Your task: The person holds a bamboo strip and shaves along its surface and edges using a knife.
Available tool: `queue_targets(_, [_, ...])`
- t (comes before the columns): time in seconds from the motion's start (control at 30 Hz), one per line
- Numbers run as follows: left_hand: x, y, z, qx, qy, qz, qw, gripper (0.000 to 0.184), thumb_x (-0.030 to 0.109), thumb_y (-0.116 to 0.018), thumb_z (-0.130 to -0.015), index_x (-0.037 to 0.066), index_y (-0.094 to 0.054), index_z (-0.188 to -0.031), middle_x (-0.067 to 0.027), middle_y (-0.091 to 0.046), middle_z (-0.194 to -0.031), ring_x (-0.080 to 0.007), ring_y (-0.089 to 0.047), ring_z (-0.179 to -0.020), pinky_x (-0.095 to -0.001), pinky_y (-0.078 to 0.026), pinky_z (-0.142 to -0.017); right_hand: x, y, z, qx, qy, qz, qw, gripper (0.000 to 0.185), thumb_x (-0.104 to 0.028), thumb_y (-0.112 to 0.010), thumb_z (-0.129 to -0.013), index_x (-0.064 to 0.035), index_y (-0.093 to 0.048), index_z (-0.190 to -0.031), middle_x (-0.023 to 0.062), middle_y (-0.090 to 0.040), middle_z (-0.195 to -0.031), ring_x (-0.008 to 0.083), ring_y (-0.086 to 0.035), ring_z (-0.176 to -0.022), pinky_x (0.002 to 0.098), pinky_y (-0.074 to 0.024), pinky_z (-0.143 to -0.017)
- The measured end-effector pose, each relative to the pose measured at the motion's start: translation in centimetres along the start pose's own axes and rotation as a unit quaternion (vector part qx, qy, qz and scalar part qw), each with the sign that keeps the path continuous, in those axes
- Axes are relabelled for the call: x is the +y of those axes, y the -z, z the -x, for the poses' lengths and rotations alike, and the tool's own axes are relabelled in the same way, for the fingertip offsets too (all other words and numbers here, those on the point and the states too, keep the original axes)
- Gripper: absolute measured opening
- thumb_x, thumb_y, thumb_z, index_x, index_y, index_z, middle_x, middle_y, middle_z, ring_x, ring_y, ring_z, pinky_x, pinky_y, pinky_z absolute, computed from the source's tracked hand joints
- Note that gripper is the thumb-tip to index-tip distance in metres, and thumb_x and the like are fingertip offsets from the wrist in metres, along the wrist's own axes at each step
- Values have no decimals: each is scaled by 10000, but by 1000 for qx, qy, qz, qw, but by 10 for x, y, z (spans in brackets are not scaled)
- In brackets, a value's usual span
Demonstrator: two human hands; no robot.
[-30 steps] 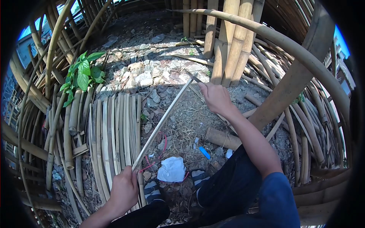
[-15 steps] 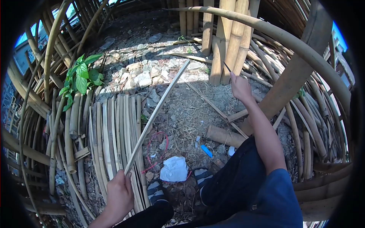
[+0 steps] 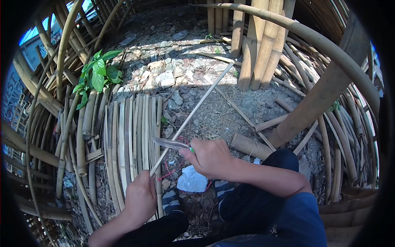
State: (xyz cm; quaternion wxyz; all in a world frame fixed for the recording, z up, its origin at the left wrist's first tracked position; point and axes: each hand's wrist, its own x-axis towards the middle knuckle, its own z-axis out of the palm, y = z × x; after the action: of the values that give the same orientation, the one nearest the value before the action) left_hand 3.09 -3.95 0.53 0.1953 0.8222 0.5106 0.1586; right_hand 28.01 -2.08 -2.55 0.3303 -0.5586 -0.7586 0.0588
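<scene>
My left hand (image 3: 140, 197) is closed around the lower end of a long, thin bamboo strip (image 3: 200, 106), which slants up and away to the right. In my right hand (image 3: 213, 158) is a knife (image 3: 169, 143), its handle showing a bit of green at the thumb. The blade points left and crosses the strip a short way above my left hand. Whether its edge touches the strip, I cannot tell. Beneath the left hand lies a row of split bamboo slats (image 3: 131, 131), side by side on the ground.
A white crumpled piece (image 3: 192, 180) lies between my feet, with pink string nearby. A short bamboo section (image 3: 250, 146) rests near my right knee. Upright bamboo poles (image 3: 263, 49) and a curved pole (image 3: 304, 31) stand ahead. Leafy plant (image 3: 98, 73) at left; bamboo stacks on both sides.
My right hand has swung down and left with the knife, from far out on the right to the strip. The strip now leans further right in my left hand.
</scene>
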Motion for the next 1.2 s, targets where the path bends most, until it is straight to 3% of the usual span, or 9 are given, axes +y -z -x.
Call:
queue_targets(0.1, [2,-1,0,29,-18,-36,999,87,-3,-546,-919,-26,-475,-872,-271,-565,-759,-479,-585,-687,-550,-456,-609,-7,-3,0,28,35,13,999,453,-376,-549,-1001,-23,-534,-719,165,-554,-516,363,-575,-428,488,-432,-420])
queue_targets(0.4, [-10,-2,6,61,-20,-67,996,71,-5,-545,-918,-11,-482,-885,-256,-556,-770,-459,-577,-673,-544,-451,-598,60,33,-34,74,-98,132,984,517,-433,-448,-1036,-21,-561,-746,204,-593,-567,437,-612,-538,522,-479,-514])
queue_targets(0.5, [-11,-2,8,59,-19,-66,996,74,-7,-546,-916,-11,-481,-881,-252,-553,-772,-457,-574,-668,-541,-451,-595,76,45,-42,48,-139,157,977,557,-465,-409,-1042,-20,-585,-757,235,-616,-624,451,-639,-628,550,-489,-590])
queue_targets(0.67, [-11,2,19,91,-46,-82,991,50,-36,-549,-894,-21,-505,-913,-240,-536,-762,-452,-555,-648,-536,-438,-579,153,83,-57,69,-298,184,934,682,-491,-322,-1049,43,-684,-827,296,-666,-756,492,-667,-801,556,-516,-754])
queue_targets(0.73, [-11,9,15,96,-50,-90,990,56,-43,-549,-887,-23,-510,-922,-239,-535,-765,-450,-556,-654,-535,-436,-579,155,89,-57,202,-317,143,916,687,-472,-321,-1055,48,-676,-780,295,-649,-723,487,-659,-759,553,-502,-718])
queue_targets(0.83, [-8,9,11,94,-40,-90,991,63,-50,-547,-879,-23,-510,-923,-238,-535,-772,-447,-559,-668,-532,-437,-582,109,93,-52,246,-273,16,930,610,-435,-372,-1057,29,-632,-759,270,-609,-642,470,-642,-685,550,-481,-662])
queue_targets(0.93, [-5,4,7,67,-33,-84,994,56,-44,-543,-882,-18,-499,-906,-236,-537,-776,-445,-561,-677,-529,-444,-590,53,56,-26,161,-45,15,986,488,-398,-503,-1029,-19,-507,-721,185,-531,-528,400,-595,-501,494,-451,-493])
queue_targets(1.0, [-3,3,7,58,-26,-87,994,55,-39,-541,-886,-16,-492,-897,-235,-538,-776,-444,-561,-677,-528,-448,-594,31,32,-11,78,31,12,996,449,-382,-546,-1014,-21,-498,-752,154,-500,-516,369,-572,-475,459,-424,-462])
queue_targets(1.2, [-5,3,7,78,-50,-76,993,63,-26,-536,-899,-11,-478,-879,-235,-534,-753,-439,-562,-668,-528,-451,-588,31,17,-19,90,34,43,994,482,-446,-562,-991,-32,-512,-748,149,-519,-504,372,-572,-447,466,-434,-431])
